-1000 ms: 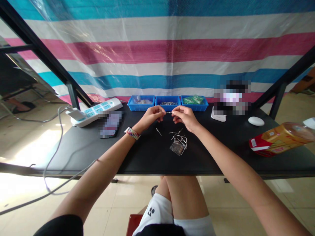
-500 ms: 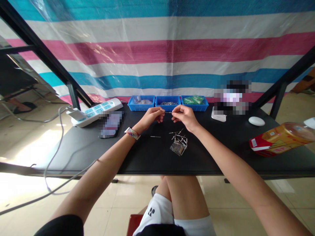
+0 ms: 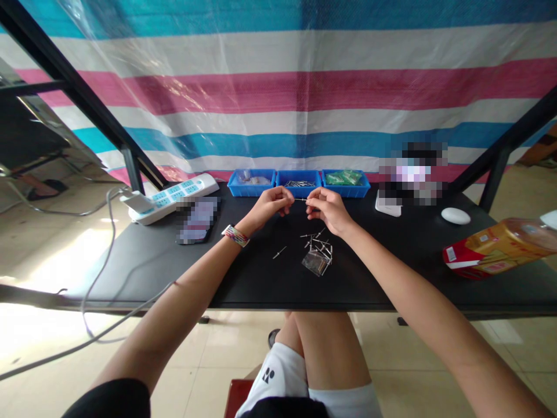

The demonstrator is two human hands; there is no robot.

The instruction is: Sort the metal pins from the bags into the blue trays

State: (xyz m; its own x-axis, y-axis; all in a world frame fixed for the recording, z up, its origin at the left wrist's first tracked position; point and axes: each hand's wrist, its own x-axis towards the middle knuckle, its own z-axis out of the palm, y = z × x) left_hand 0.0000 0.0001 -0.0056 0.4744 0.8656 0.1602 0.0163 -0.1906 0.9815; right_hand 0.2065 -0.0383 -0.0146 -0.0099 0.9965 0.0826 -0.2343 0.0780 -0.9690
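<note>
Just in front of the blue trays, a thin metal blind rivet (image 3: 300,200) spans the small gap between my two hands. My right hand (image 3: 327,209) pinches its right end between thumb and forefinger. The fingers of my left hand (image 3: 275,204) are curled closed at its left end, where they partly hide it. A single loose rivet (image 3: 279,252) lies slanted on the black table below my hands. To its right is a small pile of rivets (image 3: 321,247), with a small clear plastic bag (image 3: 315,262) against its near side.
Three blue trays line the back: clear bags in the left tray (image 3: 251,190), rivets in the middle tray (image 3: 298,191), green packets in the right tray (image 3: 347,190). A power strip (image 3: 174,198) and phone (image 3: 199,220) lie left; a white mouse-shaped object (image 3: 455,216) and drink bottle (image 3: 491,247) right.
The loose rivet on the table has turned from lying level to slanting and sits slightly lower and further right. My hands have barely moved, still at the same rivet.
</note>
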